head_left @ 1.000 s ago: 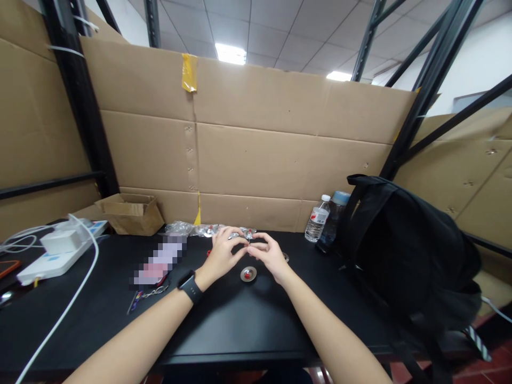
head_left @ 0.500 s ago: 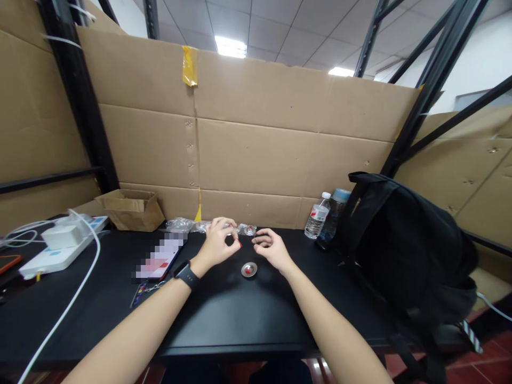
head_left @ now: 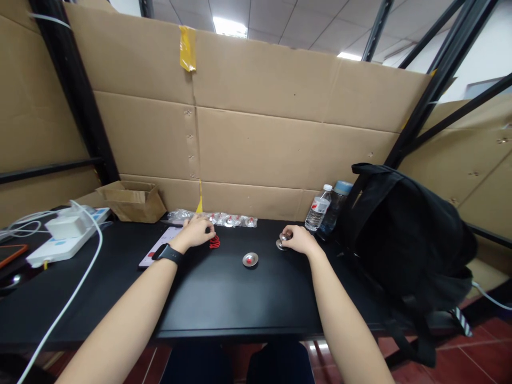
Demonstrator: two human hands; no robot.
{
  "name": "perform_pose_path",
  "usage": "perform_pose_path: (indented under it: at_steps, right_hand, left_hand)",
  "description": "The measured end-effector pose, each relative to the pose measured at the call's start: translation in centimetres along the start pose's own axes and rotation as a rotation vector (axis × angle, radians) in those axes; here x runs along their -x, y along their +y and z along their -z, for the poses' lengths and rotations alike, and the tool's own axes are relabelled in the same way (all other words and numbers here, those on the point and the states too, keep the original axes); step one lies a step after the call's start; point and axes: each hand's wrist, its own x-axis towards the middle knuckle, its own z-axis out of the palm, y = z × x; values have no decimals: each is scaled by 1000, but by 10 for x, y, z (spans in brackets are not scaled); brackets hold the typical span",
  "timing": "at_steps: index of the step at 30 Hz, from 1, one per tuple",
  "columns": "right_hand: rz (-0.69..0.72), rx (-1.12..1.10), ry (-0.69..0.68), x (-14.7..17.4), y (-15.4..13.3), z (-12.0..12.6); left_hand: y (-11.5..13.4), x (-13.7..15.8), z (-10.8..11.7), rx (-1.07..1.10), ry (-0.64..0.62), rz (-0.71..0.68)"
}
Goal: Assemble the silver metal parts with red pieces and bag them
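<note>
The left hand curls at bundled red cords, grip unclear; the right hand pinches a shiny silver disc. Between them, a round, red-centred metal dish rests on the black tabletop, before clear plastic packets.

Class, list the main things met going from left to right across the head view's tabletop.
White plastic power strip, brown open-topped box, left hand, red cord bundle, shallow round metal dish with red centre, right hand, black fabric backpack.
</note>
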Motion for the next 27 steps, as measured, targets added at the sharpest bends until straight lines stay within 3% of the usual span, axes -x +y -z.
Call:
perform_pose_path:
  at_steps: [4, 10, 14, 19, 23, 27]
  right_hand:
    - [23, -19, -75, -1, 7, 3]
    - [54, -50, -171, 0, 4, 3]
    - [66, -36, -192, 1, 3, 2]
    - [113, -63, -194, -2, 4, -2]
    - [126, -45, -204, -4, 5, -7]
    - [153, -12, -182, -4, 5, -9]
  left_hand:
    - [-6, 0, 1, 7, -59, -20]
    - [-3, -1, -2, -8, -13, -48]
    - [20, 0, -9, 49, 30, -181]
    - [68, 10, -10, 188, -58, -477]
    - [92, 21, -7, 207, -119, -564]
    - [100, 24, -13, 192, -118, -588]
